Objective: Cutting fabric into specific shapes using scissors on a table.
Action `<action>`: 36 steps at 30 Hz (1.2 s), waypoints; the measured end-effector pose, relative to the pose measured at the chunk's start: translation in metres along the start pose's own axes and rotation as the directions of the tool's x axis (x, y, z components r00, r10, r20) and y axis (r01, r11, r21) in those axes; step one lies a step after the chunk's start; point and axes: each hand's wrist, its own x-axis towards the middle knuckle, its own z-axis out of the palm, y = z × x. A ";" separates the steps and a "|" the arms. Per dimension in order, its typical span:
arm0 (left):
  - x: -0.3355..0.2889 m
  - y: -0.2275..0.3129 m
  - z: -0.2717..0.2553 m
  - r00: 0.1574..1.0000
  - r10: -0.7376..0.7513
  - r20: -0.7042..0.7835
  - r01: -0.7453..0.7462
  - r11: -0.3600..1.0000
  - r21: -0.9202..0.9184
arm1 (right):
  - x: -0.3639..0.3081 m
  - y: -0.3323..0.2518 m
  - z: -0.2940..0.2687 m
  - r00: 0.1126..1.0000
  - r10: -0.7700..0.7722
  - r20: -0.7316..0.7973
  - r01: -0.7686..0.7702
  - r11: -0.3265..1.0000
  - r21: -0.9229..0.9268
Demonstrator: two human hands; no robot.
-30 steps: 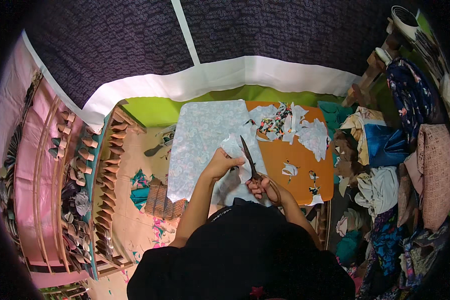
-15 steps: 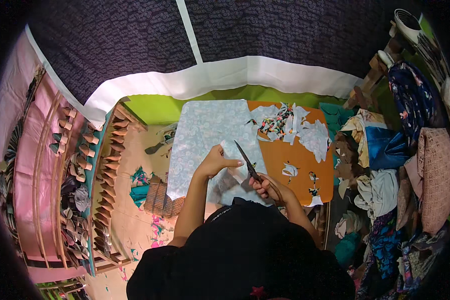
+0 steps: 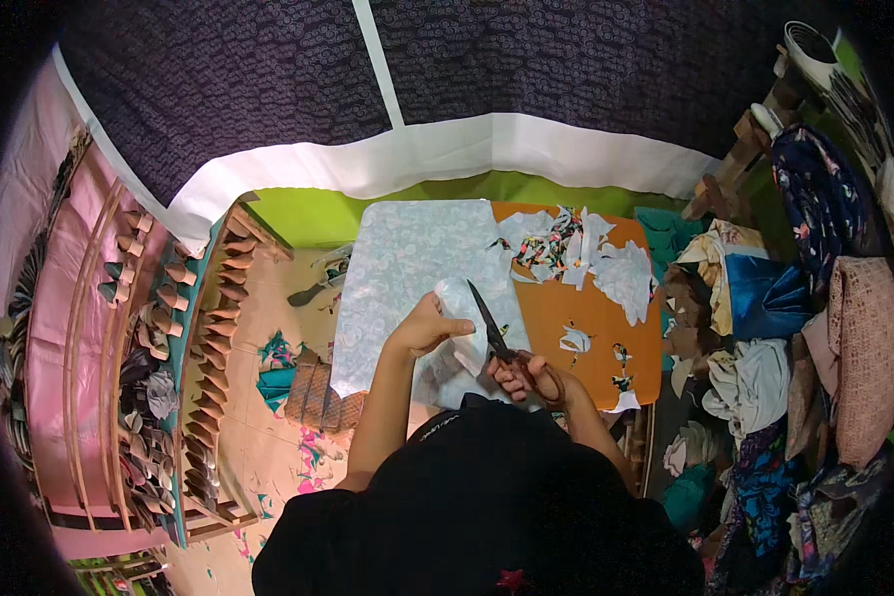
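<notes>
A pale piece of fabric [image 3: 470, 348] is pinched between the thumb and fingers of my left hand [image 3: 429, 326], above the near part of the table. In my right hand [image 3: 528, 377] is a pair of dark scissors [image 3: 489, 320], fingers through the handles and blades pointing away and slightly left. The blades lie at the right edge of the held piece; whether they touch it I cannot tell. Under my hands a large sheet of pale fabric with a faint pattern [image 3: 407, 248] covers the left part of the orange tabletop [image 3: 556, 363].
Cut floral and white scraps [image 3: 566, 248] lie on the table's far right. Shoe lasts fill a rack [image 3: 230, 328] on the left. Folded fabrics [image 3: 765, 288] are piled along the right side. Scraps and a brown patterned bundle [image 3: 318, 390] lie on the floor at left.
The held fabric piece has turned and shows more of its pale face. My right hand and the scissors have shifted slightly; my left hand has barely moved.
</notes>
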 end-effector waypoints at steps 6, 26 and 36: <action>0.003 -0.007 -0.001 0.996 0.086 0.012 -0.086 0.996 -0.031 | 0.003 -0.004 0.001 0.997 0.075 -0.025 -0.075 0.997 0.027; 0.014 -0.017 -0.002 0.887 0.096 -0.453 -0.104 0.995 0.007 | 0.005 0.009 -0.017 0.980 -0.022 -0.198 -0.002 0.993 -0.121; 0.009 -0.001 0.004 0.946 0.171 -0.275 -0.102 0.964 0.247 | -0.001 0.014 -0.022 0.970 -0.133 -0.202 0.058 0.939 -0.338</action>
